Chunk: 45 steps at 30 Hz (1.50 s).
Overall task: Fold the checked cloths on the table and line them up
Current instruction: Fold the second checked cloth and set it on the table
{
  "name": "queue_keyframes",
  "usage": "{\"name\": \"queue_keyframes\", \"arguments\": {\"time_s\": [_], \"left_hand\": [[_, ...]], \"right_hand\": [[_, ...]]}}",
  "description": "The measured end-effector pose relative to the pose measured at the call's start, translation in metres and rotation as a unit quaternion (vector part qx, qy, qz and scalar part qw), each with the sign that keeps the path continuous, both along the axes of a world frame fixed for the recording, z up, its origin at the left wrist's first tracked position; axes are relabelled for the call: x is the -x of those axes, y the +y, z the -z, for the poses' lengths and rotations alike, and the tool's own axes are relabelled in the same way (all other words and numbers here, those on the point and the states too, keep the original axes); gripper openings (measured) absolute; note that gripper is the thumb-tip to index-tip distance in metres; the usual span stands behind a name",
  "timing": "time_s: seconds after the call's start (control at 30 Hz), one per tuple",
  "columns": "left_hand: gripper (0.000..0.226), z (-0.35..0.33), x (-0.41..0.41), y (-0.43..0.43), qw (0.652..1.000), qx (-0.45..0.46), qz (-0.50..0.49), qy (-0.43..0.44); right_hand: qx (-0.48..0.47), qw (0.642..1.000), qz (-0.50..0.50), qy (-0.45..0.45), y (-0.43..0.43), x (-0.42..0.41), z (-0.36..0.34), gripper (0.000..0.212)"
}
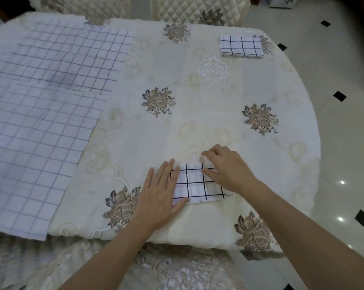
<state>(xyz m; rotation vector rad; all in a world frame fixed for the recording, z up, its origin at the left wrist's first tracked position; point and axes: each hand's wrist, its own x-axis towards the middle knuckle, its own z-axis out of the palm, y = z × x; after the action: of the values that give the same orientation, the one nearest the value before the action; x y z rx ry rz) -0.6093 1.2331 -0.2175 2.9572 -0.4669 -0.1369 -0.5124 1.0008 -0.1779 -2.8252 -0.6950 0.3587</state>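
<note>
A small folded white cloth with black checks (195, 185) lies near the table's front edge. My left hand (162, 193) lies flat on its left side, fingers straight. My right hand (225, 168) covers its upper right part, with fingers curled at the far right corner of the cloth. Another folded checked cloth (240, 46) sits at the far right of the table. Two unfolded checked cloths lie spread on the left, one at the back (68, 59) and one nearer (36, 147), overlapping.
The round table carries a cream tablecloth (208, 97) with embroidered flowers. Quilted chair backs (197, 9) stand behind it. A glossy tiled floor (344, 143) with black diamonds runs along the right.
</note>
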Motion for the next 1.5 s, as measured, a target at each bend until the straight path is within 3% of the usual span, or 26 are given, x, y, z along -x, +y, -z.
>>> {"name": "queue_keyframes", "arguments": {"time_s": [0.23,0.47,0.57,0.67,0.73,0.83,0.9,0.97,1.03,1.1,1.17,1.33,1.43,1.5], "left_hand": [[0.048,-0.003,0.003,-0.001,0.996,0.036,0.070,-0.050],[0.039,-0.004,0.007,0.001,0.995,0.065,0.059,-0.055],[0.039,-0.008,0.012,0.005,0.993,0.102,0.035,-0.048],[0.043,-0.017,0.016,0.005,0.976,0.208,-0.055,-0.031],[0.043,-0.033,0.014,-0.001,0.939,0.295,-0.180,0.011],[0.035,-0.058,-0.001,-0.014,0.839,0.393,-0.353,0.125],[0.033,-0.074,-0.013,-0.026,0.716,0.504,-0.421,0.236],[0.046,-0.087,-0.022,-0.039,0.584,0.602,-0.445,0.314],[0.054,-0.100,-0.025,-0.047,0.529,0.642,-0.438,0.340],[0.059,-0.110,-0.027,-0.051,0.502,0.663,-0.434,0.346],[0.059,-0.117,-0.029,-0.053,0.521,0.664,-0.415,0.341],[0.041,-0.126,-0.023,-0.062,0.685,0.595,-0.349,0.235],[0.044,-0.125,-0.021,-0.065,0.751,0.556,-0.304,0.187],[0.044,-0.124,-0.018,-0.070,0.781,0.535,-0.269,0.180]], "right_hand": [[0.032,0.980,-0.045,0.192,0.024,-0.050,-0.012,0.023],[0.038,0.953,-0.063,0.294,0.031,-0.061,-0.011,0.018],[-0.002,0.952,-0.055,0.302,0.029,-0.056,-0.016,0.018],[-0.097,0.939,0.000,0.330,0.017,-0.047,-0.025,0.019],[-0.183,0.917,0.053,0.351,0.008,-0.036,-0.032,0.021],[-0.308,0.864,0.162,0.365,-0.003,-0.013,-0.044,0.021],[-0.401,0.811,0.230,0.359,-0.003,0.005,-0.053,0.016],[-0.475,0.748,0.295,0.359,0.001,0.021,-0.062,0.007],[-0.520,0.697,0.350,0.349,0.006,0.036,-0.070,0.011],[-0.552,0.662,0.382,0.334,0.011,0.048,-0.076,0.016],[-0.561,0.654,0.401,0.312,0.014,0.057,-0.082,0.017],[-0.558,0.663,0.426,0.261,0.017,0.079,-0.092,0.017],[-0.553,0.664,0.445,0.235,0.016,0.091,-0.095,0.039],[-0.535,0.672,0.468,0.208,0.014,0.098,-0.098,0.035]]}}
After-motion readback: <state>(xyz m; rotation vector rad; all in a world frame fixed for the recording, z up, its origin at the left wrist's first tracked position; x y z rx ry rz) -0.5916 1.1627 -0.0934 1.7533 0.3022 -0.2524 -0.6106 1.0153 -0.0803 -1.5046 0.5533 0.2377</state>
